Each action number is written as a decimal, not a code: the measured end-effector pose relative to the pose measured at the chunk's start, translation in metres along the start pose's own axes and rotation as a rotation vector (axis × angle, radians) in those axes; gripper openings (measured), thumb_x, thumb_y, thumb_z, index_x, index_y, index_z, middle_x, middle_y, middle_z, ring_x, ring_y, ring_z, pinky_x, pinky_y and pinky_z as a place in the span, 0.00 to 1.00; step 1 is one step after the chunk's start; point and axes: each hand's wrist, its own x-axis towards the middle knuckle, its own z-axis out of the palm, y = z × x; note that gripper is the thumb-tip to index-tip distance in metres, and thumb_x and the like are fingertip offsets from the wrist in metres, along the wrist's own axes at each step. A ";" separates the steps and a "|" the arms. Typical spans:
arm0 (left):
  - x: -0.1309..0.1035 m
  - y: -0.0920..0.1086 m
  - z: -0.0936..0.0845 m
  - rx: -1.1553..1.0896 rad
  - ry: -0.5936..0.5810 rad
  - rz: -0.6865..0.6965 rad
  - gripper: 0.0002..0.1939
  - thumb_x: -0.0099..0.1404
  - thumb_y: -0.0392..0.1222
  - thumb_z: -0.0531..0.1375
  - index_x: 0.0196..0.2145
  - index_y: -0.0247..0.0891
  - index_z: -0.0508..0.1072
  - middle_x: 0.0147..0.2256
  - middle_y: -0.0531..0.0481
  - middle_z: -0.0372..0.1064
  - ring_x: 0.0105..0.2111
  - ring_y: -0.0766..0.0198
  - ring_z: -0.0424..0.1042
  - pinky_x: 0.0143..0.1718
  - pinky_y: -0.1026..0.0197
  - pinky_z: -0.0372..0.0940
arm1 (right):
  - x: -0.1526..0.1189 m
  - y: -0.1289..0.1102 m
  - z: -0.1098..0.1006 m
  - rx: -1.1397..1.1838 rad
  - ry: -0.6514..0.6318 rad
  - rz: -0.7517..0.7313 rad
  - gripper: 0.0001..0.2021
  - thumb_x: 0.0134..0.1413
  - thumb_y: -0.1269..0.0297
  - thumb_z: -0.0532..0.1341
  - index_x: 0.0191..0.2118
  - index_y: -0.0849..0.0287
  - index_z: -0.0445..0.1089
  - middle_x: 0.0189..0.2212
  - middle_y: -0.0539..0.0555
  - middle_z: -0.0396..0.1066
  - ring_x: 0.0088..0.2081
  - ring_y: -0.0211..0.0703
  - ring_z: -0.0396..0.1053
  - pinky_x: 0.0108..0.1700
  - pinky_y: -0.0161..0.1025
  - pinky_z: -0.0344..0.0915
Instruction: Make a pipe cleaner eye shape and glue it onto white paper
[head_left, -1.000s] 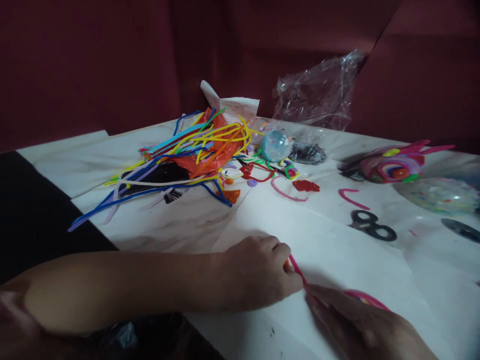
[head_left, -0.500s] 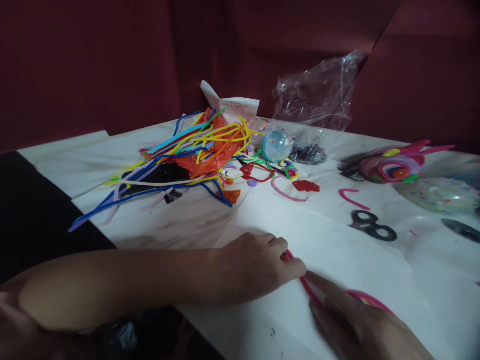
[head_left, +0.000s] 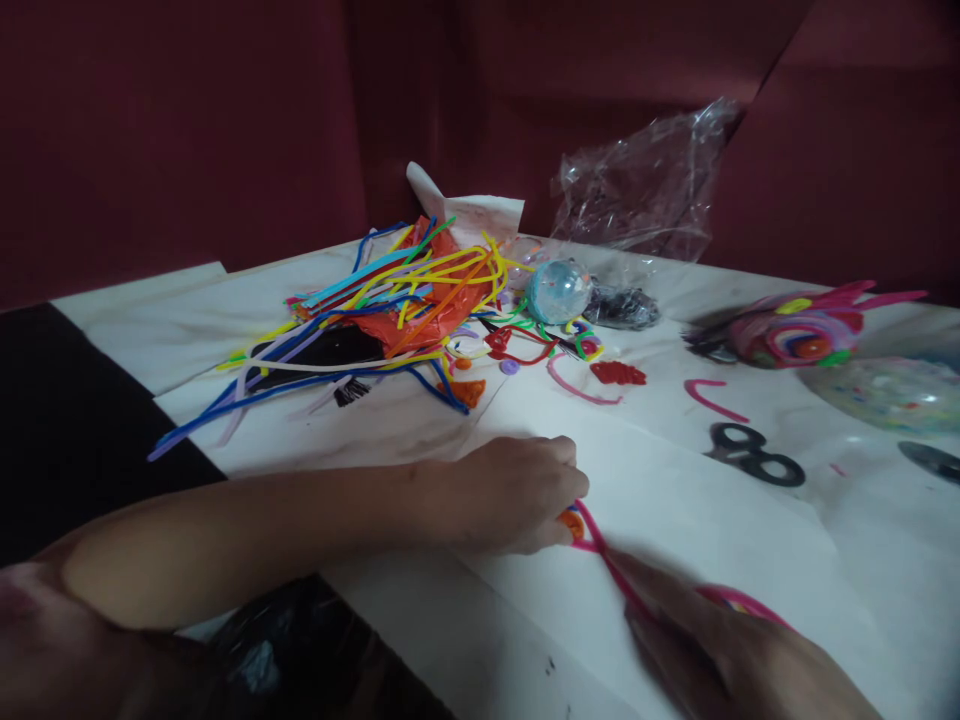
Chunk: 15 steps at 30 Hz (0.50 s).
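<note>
My left hand is closed over the white paper, its fingers curled round one end of a pink pipe-cleaner piece. Under its fingertips shows a small orange disc with blue beside it. To the right, my right hand presses its fingers together on the pink strand where it runs down from the crossing. More pink strand curves out behind this hand. What lies under both palms is hidden.
Beyond my hands lie many coloured pipe cleaners, a clear ball, a plastic bag and red pieces. Black-handled scissors, a pink strip and a pink decorated object are at the right.
My left hand has moved up and a little left, uncovering the orange disc and the crossing of the pink strands. My right hand stays nearly in place. The view has shifted slightly.
</note>
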 end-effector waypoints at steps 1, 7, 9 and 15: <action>0.001 0.000 0.001 0.018 0.012 0.004 0.08 0.62 0.40 0.59 0.37 0.33 0.71 0.41 0.45 0.66 0.40 0.61 0.66 0.43 0.61 0.61 | 0.000 0.000 -0.001 -0.006 0.011 -0.005 0.19 0.65 0.69 0.43 0.57 0.57 0.59 0.30 0.48 0.71 0.23 0.39 0.70 0.18 0.28 0.67; 0.003 -0.004 0.009 0.110 0.042 0.108 0.09 0.64 0.43 0.57 0.36 0.35 0.72 0.41 0.43 0.66 0.42 0.59 0.65 0.45 0.59 0.59 | 0.003 0.003 -0.005 -0.011 0.036 -0.069 0.21 0.63 0.71 0.43 0.59 0.57 0.58 0.39 0.52 0.71 0.32 0.41 0.72 0.14 0.24 0.63; 0.004 -0.006 0.008 0.110 0.016 0.139 0.10 0.64 0.44 0.57 0.37 0.35 0.72 0.40 0.44 0.67 0.42 0.60 0.65 0.47 0.60 0.58 | 0.002 0.004 -0.004 0.006 0.056 -0.056 0.21 0.64 0.70 0.44 0.59 0.56 0.59 0.34 0.51 0.72 0.26 0.41 0.72 0.13 0.25 0.62; 0.005 -0.011 -0.001 0.040 -0.082 0.129 0.16 0.62 0.44 0.60 0.45 0.32 0.69 0.42 0.43 0.67 0.43 0.58 0.65 0.47 0.60 0.58 | -0.011 0.004 0.009 -0.037 0.129 0.171 0.17 0.62 0.57 0.53 0.53 0.55 0.69 0.20 0.52 0.68 0.17 0.44 0.66 0.16 0.30 0.64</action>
